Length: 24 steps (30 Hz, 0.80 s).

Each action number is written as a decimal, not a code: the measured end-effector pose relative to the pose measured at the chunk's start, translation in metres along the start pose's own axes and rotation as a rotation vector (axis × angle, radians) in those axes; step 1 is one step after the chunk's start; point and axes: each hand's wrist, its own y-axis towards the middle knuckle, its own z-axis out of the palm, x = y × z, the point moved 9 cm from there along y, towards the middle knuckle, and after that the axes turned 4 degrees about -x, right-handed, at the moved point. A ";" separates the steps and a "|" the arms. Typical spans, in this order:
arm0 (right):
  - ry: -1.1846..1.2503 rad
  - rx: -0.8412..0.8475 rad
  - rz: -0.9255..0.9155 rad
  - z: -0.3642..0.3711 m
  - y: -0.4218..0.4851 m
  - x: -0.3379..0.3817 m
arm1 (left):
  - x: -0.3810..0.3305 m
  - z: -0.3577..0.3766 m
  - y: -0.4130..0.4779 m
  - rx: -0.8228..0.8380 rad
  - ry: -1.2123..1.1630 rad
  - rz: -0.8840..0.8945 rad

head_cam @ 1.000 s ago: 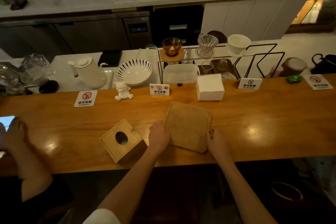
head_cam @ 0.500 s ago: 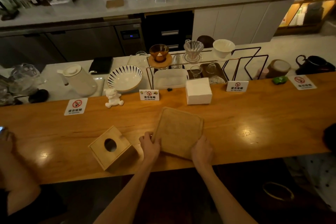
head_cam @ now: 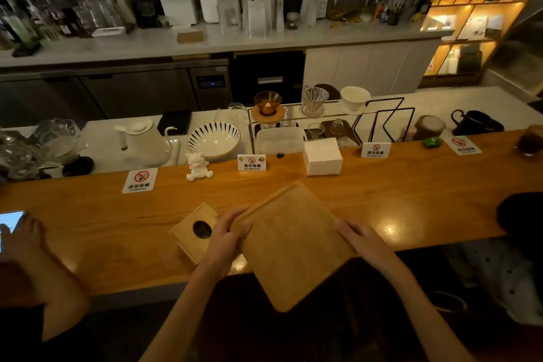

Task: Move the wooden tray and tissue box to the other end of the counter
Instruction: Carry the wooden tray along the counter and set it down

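Observation:
The square wooden tray (head_cam: 291, 247) is lifted off the wooden counter (head_cam: 396, 197) and tilted toward me, its near corner hanging past the counter's front edge. My left hand (head_cam: 227, 232) grips its left edge and my right hand (head_cam: 357, 236) grips its right edge. The wooden tissue box (head_cam: 195, 232), with a round hole in its top, rests on the counter just left of my left hand, partly hidden by it.
Another person's hand (head_cam: 20, 236) with a lit phone (head_cam: 8, 222) is at the far left. No-smoking signs (head_cam: 139, 181), a white bear figurine (head_cam: 198, 167) and a white napkin stack (head_cam: 322, 156) line the counter's back edge. A dark glass (head_cam: 530, 144) and dark object (head_cam: 520, 214) sit right.
Both hands closed on the tray's sides and raised it off the counter, pulling it toward me and tilting it. The tissue box stayed in place.

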 end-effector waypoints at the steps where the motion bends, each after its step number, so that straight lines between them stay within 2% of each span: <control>1: -0.004 0.045 0.011 0.006 -0.014 0.004 | -0.007 0.004 -0.012 0.068 0.036 0.015; 4: 0.100 0.047 0.020 0.032 -0.057 0.001 | -0.014 0.018 -0.043 0.184 0.169 0.046; 8: 0.286 -0.243 0.026 0.044 -0.116 -0.034 | 0.001 0.027 -0.080 0.137 0.239 0.046; 10: 0.316 -0.382 0.050 0.046 -0.154 -0.057 | 0.018 0.036 -0.106 0.226 0.270 0.024; 12: 0.362 -0.527 0.082 0.043 -0.194 -0.084 | 0.051 0.043 -0.135 0.334 0.351 -0.072; 15: 0.456 -0.724 0.164 0.036 -0.250 -0.128 | 0.088 0.053 -0.172 0.374 0.528 -0.075; 18: 0.520 -0.845 0.175 0.030 -0.296 -0.157 | 0.095 0.083 -0.193 0.404 0.602 0.018; 21: 0.592 -0.939 0.204 0.013 -0.339 -0.178 | 0.098 0.129 -0.212 0.505 0.678 0.098; 24: 0.615 -0.981 0.277 -0.022 -0.385 -0.206 | 0.110 0.180 -0.234 0.669 0.742 0.044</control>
